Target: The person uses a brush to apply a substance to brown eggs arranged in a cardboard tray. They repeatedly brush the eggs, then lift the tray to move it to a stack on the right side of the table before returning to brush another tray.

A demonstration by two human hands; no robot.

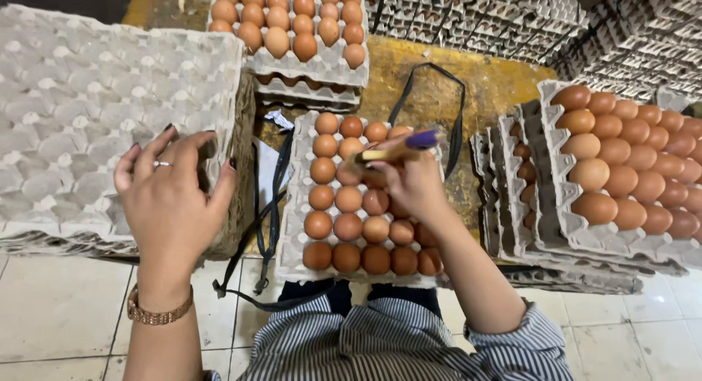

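My left hand [172, 198] rests with spread fingers on the near edge of a tall stack of empty grey egg trays [88, 110]; it wears a ring and a gold watch. My right hand [411, 182] holds a small brush with a wooden handle and purple end [398, 150] over a grey tray full of brown eggs [349, 202] that lies in front of me. The brush tip is low, near the eggs in the tray's upper middle rows.
Another filled egg tray stack [296, 30] stands at the back centre. Filled trays [621, 169] lean stacked at the right. A black strap [267, 205] lies between the trays. Empty tray stacks [526, 19] fill the back right. White floor tiles [58, 308] lie below.
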